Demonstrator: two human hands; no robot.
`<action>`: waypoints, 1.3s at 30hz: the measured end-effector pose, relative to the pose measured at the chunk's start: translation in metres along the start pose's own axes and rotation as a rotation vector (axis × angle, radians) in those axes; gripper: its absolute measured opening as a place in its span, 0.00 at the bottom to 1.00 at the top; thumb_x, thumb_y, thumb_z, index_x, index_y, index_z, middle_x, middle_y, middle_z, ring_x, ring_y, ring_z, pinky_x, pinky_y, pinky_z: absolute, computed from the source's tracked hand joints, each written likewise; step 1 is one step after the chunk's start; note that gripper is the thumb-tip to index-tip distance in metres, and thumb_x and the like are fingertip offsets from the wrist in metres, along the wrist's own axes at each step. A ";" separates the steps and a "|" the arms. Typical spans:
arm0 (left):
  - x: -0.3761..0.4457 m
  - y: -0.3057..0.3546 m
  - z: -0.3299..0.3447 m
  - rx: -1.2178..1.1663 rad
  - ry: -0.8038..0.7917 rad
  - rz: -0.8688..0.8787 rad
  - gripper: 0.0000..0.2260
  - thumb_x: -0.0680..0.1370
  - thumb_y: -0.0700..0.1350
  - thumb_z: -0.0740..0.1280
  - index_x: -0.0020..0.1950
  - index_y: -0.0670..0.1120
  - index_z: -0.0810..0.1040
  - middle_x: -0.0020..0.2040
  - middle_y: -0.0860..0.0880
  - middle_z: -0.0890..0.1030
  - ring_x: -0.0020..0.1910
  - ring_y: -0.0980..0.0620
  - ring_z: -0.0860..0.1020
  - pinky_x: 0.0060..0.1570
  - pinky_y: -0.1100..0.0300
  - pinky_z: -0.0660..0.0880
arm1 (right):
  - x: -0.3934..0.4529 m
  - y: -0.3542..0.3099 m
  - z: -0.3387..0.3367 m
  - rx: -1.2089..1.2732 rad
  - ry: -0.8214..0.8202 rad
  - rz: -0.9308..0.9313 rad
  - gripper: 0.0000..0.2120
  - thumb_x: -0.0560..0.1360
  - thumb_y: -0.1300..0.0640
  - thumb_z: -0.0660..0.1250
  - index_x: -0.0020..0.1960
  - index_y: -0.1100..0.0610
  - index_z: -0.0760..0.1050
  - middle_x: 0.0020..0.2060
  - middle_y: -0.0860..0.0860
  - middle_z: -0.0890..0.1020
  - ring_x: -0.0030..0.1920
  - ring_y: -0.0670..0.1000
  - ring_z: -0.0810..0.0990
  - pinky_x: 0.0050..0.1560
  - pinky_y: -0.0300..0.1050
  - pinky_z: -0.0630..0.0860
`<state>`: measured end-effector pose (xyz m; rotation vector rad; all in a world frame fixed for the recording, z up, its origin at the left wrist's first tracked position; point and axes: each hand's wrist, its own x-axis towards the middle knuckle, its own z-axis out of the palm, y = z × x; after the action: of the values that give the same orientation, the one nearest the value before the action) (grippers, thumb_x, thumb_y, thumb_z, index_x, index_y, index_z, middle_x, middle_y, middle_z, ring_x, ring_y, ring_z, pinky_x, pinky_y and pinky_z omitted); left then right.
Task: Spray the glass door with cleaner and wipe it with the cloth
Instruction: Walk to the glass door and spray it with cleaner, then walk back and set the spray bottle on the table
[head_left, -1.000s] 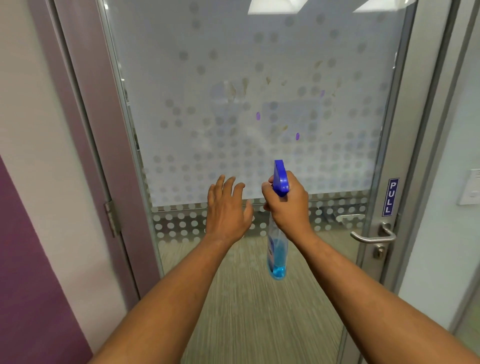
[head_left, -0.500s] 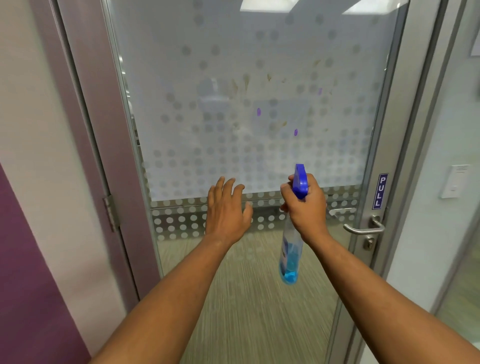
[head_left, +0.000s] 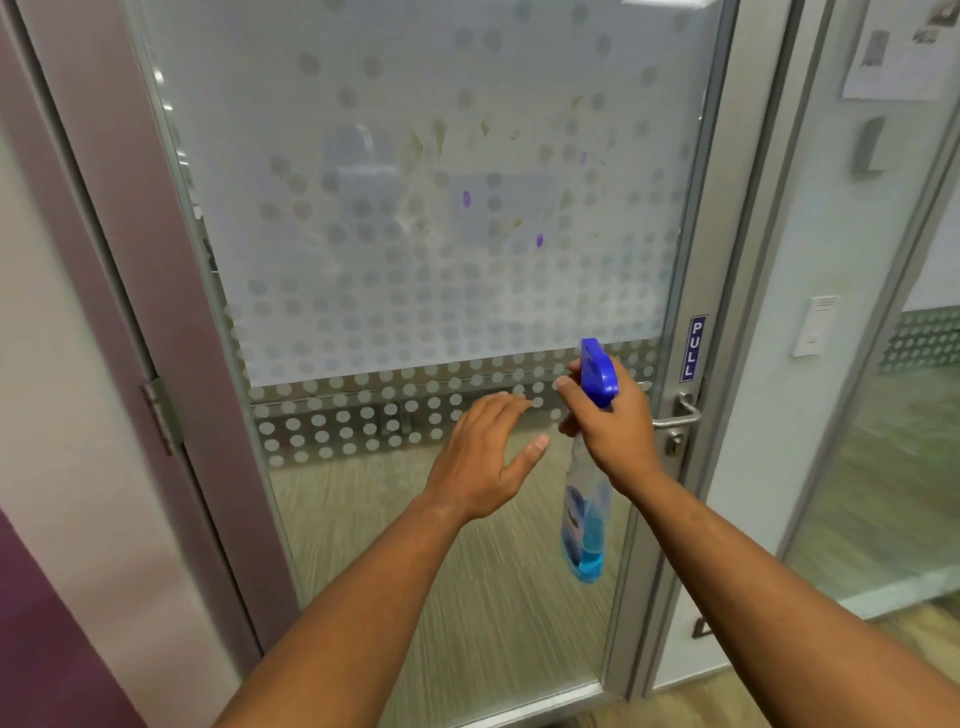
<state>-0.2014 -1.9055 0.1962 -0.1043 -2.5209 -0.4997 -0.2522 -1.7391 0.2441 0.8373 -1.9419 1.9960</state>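
The glass door (head_left: 415, 260) fills the view, frosted with a dot pattern above and clear below. Brownish smears and small purple spots (head_left: 466, 198) mark its middle. My right hand (head_left: 618, 431) grips a clear spray bottle (head_left: 584, 519) of blue liquid by the neck, a finger near the trigger, its blue nozzle head (head_left: 597, 371) pointing at the glass. My left hand (head_left: 483, 457) hovers empty beside it, fingers spread, in front of the lower dotted band. No cloth is in view.
A metal lever handle (head_left: 678, 415) and a blue PULL sign (head_left: 693, 348) sit on the door's right frame. A hinge (head_left: 163, 415) is on the left frame. A glass side panel with a white wall switch (head_left: 815, 327) stands to the right.
My right hand with the bottle has shifted right toward the handle side. My left hand has drifted right and a little lower. The view has turned left and down slightly.
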 end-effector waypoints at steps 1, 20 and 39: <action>-0.001 0.006 0.004 -0.005 -0.027 0.013 0.29 0.82 0.65 0.54 0.79 0.51 0.65 0.77 0.52 0.68 0.77 0.54 0.63 0.76 0.52 0.63 | -0.001 0.000 -0.007 0.002 0.003 0.001 0.08 0.78 0.57 0.70 0.56 0.56 0.75 0.42 0.57 0.80 0.38 0.55 0.82 0.35 0.38 0.79; 0.004 0.212 0.148 -0.197 -0.319 0.020 0.45 0.70 0.75 0.65 0.80 0.54 0.60 0.76 0.54 0.69 0.71 0.56 0.72 0.67 0.53 0.75 | -0.032 0.011 -0.226 0.057 0.068 0.086 0.11 0.78 0.54 0.70 0.58 0.54 0.76 0.46 0.47 0.81 0.42 0.48 0.82 0.42 0.45 0.82; 0.044 0.452 0.334 -0.575 -0.659 0.235 0.29 0.72 0.63 0.73 0.68 0.55 0.68 0.60 0.57 0.78 0.55 0.58 0.79 0.58 0.54 0.79 | -0.109 0.017 -0.521 -0.328 0.166 0.252 0.20 0.74 0.48 0.73 0.63 0.38 0.72 0.59 0.51 0.81 0.60 0.49 0.80 0.64 0.45 0.77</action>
<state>-0.3299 -1.3632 0.1110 -0.8985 -2.8270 -1.2375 -0.2956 -1.2104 0.1929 0.3514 -2.2775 1.7292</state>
